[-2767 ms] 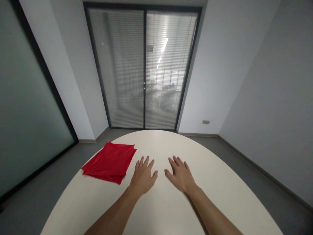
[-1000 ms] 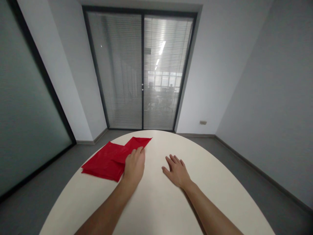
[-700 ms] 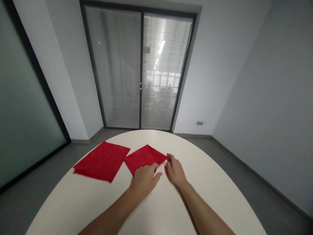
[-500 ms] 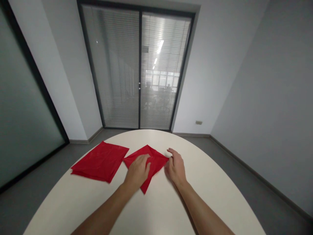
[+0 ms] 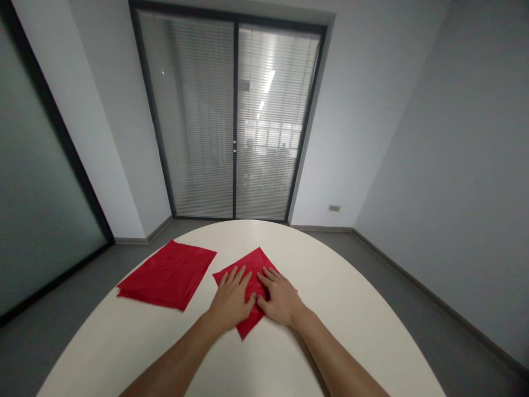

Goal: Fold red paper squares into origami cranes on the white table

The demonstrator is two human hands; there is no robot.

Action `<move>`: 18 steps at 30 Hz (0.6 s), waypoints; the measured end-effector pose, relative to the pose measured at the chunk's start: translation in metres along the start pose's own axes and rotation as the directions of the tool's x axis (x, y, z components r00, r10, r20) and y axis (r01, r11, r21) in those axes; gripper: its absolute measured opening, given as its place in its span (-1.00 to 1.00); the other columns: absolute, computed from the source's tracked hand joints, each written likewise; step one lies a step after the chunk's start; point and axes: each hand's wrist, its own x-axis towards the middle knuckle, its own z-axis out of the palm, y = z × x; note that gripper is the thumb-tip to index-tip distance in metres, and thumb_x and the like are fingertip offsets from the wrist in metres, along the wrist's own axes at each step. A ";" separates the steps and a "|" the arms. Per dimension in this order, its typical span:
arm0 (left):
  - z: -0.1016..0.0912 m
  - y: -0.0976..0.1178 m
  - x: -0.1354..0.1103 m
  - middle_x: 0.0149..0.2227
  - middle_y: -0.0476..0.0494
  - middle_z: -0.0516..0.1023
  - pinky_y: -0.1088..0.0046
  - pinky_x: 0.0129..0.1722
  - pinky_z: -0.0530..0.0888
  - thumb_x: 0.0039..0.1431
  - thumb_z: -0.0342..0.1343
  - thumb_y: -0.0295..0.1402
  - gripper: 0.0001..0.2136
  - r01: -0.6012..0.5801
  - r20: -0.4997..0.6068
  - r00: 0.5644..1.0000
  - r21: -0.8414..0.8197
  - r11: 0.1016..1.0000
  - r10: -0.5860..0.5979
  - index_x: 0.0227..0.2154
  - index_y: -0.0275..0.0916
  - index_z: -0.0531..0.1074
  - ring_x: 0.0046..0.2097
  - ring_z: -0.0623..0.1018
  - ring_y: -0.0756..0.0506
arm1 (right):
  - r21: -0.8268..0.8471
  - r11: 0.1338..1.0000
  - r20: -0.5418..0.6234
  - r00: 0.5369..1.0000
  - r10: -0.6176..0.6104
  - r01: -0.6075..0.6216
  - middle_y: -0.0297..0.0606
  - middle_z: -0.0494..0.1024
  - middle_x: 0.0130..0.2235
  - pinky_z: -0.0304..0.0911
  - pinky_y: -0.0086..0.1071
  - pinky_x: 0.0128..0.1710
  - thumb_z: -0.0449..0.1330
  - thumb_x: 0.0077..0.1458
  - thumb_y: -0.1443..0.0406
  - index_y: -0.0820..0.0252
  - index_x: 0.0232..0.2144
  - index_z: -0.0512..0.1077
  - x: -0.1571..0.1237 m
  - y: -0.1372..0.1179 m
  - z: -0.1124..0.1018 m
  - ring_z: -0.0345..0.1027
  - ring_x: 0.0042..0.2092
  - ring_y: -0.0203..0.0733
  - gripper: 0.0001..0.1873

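Observation:
A red cloth napkin (image 5: 257,258), partly folded, lies on the white round table (image 5: 347,331) in front of me. My left hand (image 5: 232,298) rests on its left part with the fingers spread. Flat on the right part is my right hand (image 5: 280,296), its fingers also apart and the thumb near the left thumb. Both palms cover much of the napkin, so its folds there are hidden. Left of it lies a stack of flat red napkins (image 5: 169,275), which neither hand touches.
The table's curved edge runs around the work on both sides. Beyond it stand a glass door with blinds (image 5: 235,121), a frosted glass panel (image 5: 41,165) at left and a grey wall (image 5: 446,165) at right.
My right hand has moved left from the napkin's right corner onto its middle. The right corner has turned inward or shifted, and the napkin sits slightly rotated. My left hand has flattened out.

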 end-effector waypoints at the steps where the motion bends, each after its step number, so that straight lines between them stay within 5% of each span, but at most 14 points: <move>1: -0.001 -0.002 0.000 0.42 -0.27 0.12 -0.03 0.39 0.07 0.28 -0.03 -0.22 -0.41 -0.009 0.021 1.000 -0.004 1.000 0.009 0.34 -0.29 0.20 0.43 0.11 -0.30 | 0.005 1.000 0.057 0.998 0.003 -0.003 0.10 0.15 0.38 -0.09 -0.11 0.39 0.18 0.11 0.14 0.39 0.33 0.22 0.000 -0.001 -0.004 -0.03 0.42 0.12 -0.20; 4: -0.006 -0.007 -0.002 0.44 -0.28 0.06 -0.06 0.40 0.02 0.29 -0.02 -0.16 -0.38 -0.072 0.078 0.994 -0.015 0.997 0.073 0.36 -0.26 0.16 0.45 0.05 -0.32 | -0.020 1.000 0.127 0.992 0.027 -0.024 0.11 0.27 0.33 0.08 -0.06 0.30 0.24 0.07 0.08 0.35 0.27 0.33 0.000 -0.008 -0.017 0.13 0.35 0.21 -0.22; 6: -0.009 -0.007 -0.004 0.44 -0.27 0.05 -0.14 0.40 -0.03 0.29 -0.01 -0.12 -0.37 -0.138 0.103 0.985 -0.016 0.990 0.139 0.37 -0.22 0.15 0.45 0.02 -0.35 | -0.064 0.987 0.013 0.989 0.145 -0.144 0.06 0.53 0.13 0.22 -0.08 0.17 0.10 0.20 0.18 0.27 0.06 0.52 0.001 -0.012 -0.022 0.38 0.18 0.14 -0.53; 8: -0.012 -0.006 -0.006 0.45 -0.23 0.03 -0.21 0.38 -0.07 0.28 0.01 -0.09 -0.36 -0.207 0.123 0.971 -0.015 0.978 0.207 0.37 -0.15 0.13 0.45 -0.02 -0.39 | -0.065 0.978 -0.098 0.977 0.190 -0.196 0.03 0.58 0.05 0.26 -0.16 0.12 0.02 0.25 0.26 0.28 0.02 0.53 0.003 -0.012 -0.022 0.44 0.10 0.06 -0.58; 12: -0.014 -0.004 -0.009 0.46 -0.19 0.00 -0.23 0.37 -0.05 0.22 0.09 -0.07 -0.33 -0.308 0.164 0.938 -0.010 0.951 0.305 0.36 -0.13 0.16 0.46 -0.13 -0.43 | 0.023 0.997 -0.060 0.996 0.070 -0.069 0.03 0.29 0.33 0.03 -0.24 0.33 -0.09 0.37 0.19 0.38 0.29 0.27 0.005 -0.005 -0.007 0.13 0.35 -0.04 -0.43; 14: -0.014 -0.003 -0.009 0.46 -0.21 0.00 -0.21 0.38 -0.03 0.21 0.10 -0.07 -0.34 -0.322 0.173 0.933 0.005 0.947 0.316 0.34 -0.15 0.19 0.46 -0.12 -0.43 | 0.023 0.998 0.022 0.998 0.056 -0.056 -0.05 0.07 0.42 -0.14 -0.11 0.40 -0.19 0.41 0.09 0.30 0.38 0.11 0.006 0.000 0.003 -0.12 0.45 0.00 -0.36; 18: -0.010 -0.003 -0.006 0.44 -0.30 0.04 -0.12 0.39 0.01 0.35 -0.11 -0.13 -0.41 -0.204 0.130 0.973 0.091 0.975 0.191 0.37 -0.25 0.14 0.46 -0.01 -0.34 | -0.015 0.996 0.040 0.995 0.091 -0.091 -0.17 -0.03 0.45 -0.29 -0.08 0.43 -0.26 0.41 0.02 0.26 0.42 0.01 0.007 0.007 0.015 -0.25 0.47 0.00 -0.31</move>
